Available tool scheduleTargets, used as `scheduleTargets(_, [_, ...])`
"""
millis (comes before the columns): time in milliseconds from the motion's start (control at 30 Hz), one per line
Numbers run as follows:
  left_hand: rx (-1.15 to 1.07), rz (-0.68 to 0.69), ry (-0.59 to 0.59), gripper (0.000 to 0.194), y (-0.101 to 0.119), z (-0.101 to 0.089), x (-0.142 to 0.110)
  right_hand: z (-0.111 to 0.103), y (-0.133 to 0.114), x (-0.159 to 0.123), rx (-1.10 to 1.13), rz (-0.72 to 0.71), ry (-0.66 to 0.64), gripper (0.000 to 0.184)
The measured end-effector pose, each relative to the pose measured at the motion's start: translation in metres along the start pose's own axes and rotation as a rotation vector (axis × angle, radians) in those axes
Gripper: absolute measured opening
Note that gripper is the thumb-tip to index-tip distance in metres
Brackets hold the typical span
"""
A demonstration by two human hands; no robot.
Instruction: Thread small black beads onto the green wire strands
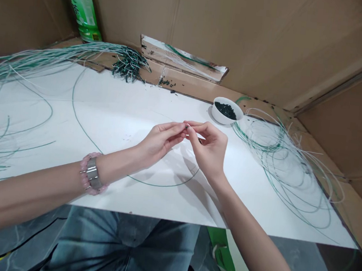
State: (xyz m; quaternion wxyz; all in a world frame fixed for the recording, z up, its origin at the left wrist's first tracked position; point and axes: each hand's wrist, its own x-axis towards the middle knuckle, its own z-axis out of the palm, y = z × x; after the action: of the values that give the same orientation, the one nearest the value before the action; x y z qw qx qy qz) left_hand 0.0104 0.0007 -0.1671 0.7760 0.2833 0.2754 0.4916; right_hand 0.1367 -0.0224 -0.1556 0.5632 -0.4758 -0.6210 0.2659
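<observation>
My left hand (162,141) and my right hand (210,149) meet above the middle of the white table, both closed in a pinch, fingertips nearly touching. Between them is the thin end of a wire, with a tiny dark piece that is too small to name. A green wire (159,186) curves across the tabletop below my hands, passes beneath my left forearm and rises toward my right palm. Another dark bit shows within the curled fingers of my right hand. Behind that hand stands a white bowl (217,115) filled with small black pieces.
Loose green and white wires (281,163) lie coiled at the right. A long wire bundle (63,52) with dark tips (130,63) stretches along the back left. Cardboard walls (243,34) enclose the table (173,210); a green-labelled bottle (81,6) stands in the left corner.
</observation>
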Motion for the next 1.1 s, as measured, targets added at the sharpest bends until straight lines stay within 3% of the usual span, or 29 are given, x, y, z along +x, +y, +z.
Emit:
scheduleTargets(267, [0.231, 0.176, -0.009, 0.01, 0.0011, -0.0034, 0.0003, -0.0034, 0.0021, 0.0057, 0.148, 0.126, -0.065, 0.018])
scheduleTargets(600, [0.375, 0.335, -0.03, 0.009, 0.0033, -0.0059, 0.0034, -0.0042, 0.0001, 0.0054, 0.133, 0.114, -0.075, 0.015])
scheduleTargets(1100, [0.309, 0.283, 0.036, 0.016, 0.0035, -0.0074, 0.0045, -0.0058, -0.0054, 0.0019, -0.347, -0.239, 0.084, 0.008])
